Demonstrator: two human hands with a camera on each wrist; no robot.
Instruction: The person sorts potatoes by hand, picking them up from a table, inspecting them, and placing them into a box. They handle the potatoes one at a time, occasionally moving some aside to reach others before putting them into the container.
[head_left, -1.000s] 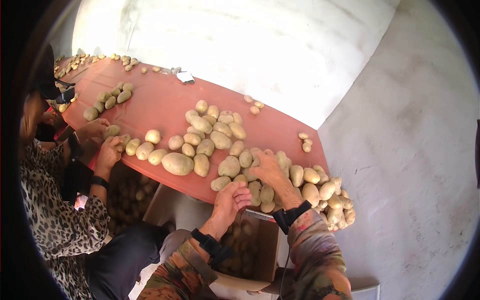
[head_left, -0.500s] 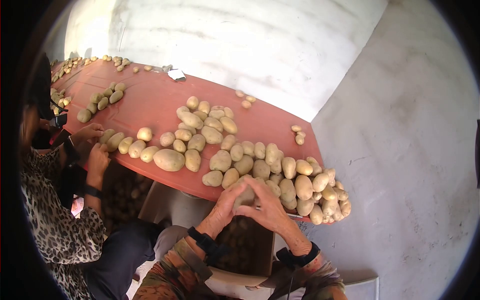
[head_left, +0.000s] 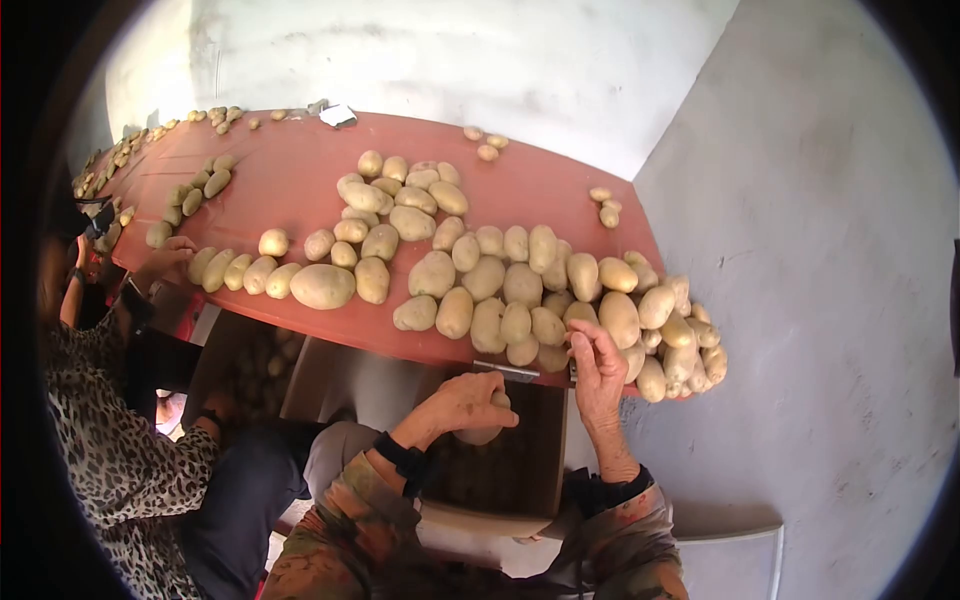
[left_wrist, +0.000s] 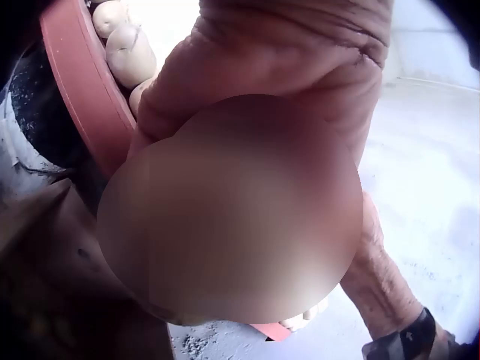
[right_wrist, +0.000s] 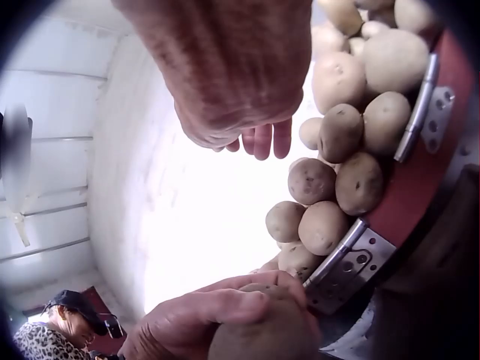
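Observation:
My left hand (head_left: 455,405) grips a potato (right_wrist: 262,334) in front of the table edge, above an open box (head_left: 490,524). In the left wrist view a blurred patch covers what this hand holds. My right hand (head_left: 598,385) is raised at the front edge of the red table (head_left: 290,165), close to the heaped potatoes (head_left: 522,285). Its fingers (right_wrist: 262,140) are loosely bent with nothing between them in the right wrist view. The heap runs along the edge to the table's right end.
A larger potato (head_left: 323,287) lies in a row to the left. Beside me sits a person in a leopard-print top (head_left: 130,440), one hand (head_left: 170,258) at the row's end. Metal hinges (right_wrist: 349,259) show on the table's edge. Small potatoes (head_left: 487,152) lie near the pale wall (head_left: 420,60).
Both hands first reached into the heap, then came together around a potato. Now they are apart: the left has lowered with the potato over the box, the right has moved right toward the heap.

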